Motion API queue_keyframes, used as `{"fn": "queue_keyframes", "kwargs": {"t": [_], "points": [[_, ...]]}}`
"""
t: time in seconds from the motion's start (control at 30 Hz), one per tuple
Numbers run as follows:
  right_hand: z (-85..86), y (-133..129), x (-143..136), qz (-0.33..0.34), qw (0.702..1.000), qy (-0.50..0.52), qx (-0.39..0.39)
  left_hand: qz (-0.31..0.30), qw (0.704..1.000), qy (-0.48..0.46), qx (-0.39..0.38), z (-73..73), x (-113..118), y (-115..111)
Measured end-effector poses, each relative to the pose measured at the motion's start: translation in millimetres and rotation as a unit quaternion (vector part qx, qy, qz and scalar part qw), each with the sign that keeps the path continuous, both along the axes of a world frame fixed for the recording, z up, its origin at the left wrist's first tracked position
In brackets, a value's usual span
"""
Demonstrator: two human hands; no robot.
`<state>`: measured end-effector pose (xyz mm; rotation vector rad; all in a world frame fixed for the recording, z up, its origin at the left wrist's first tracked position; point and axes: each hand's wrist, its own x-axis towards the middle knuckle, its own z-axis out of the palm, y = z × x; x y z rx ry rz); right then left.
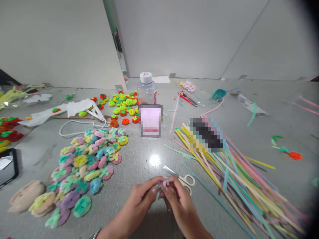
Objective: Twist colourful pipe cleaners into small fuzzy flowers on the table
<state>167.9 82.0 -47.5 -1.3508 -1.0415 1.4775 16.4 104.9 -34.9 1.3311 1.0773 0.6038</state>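
Low in the middle of the head view, my left hand (144,196) and my right hand (178,197) meet fingertip to fingertip, both closed in a pinch. Between them shows a small pale pink pipe cleaner piece (165,183), mostly covered by the fingers. Scissors (183,179) with cream handles lie on the table just beyond my right hand, blades pointing away to the left. A pile of pastel pipe cleaner flowers (84,166) spreads to the left of my left hand. On the right is a bundle of long loose pipe cleaners (239,179) in many colours.
Orange and yellow pipe cleaner shapes (124,104) lie farther back, near a clear bottle (146,89) with a white cap. A blurred-out upright object (151,121) stands before it. A red utility knife (188,98) lies behind the bundle. At far left is a dark-framed device (15,166).
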Motion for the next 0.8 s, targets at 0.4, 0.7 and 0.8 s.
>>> {"fn": "queue_keyframes", "kwargs": {"t": [0.4,0.7,0.8], "points": [[-3.2,0,6,0.006,0.995,-0.09,0.042,-0.012,0.997,0.074,-0.006,4.1,-14,-3],[-17.3,-14,5,-0.014,0.986,-0.149,0.075,-0.06,0.994,-0.001,-0.088,-0.9,-16,-10],[-16.6,-11,-1,-0.037,0.985,-0.133,0.102,-0.045,0.99,-0.1,-0.09,-1.7,-8,-9]]}}
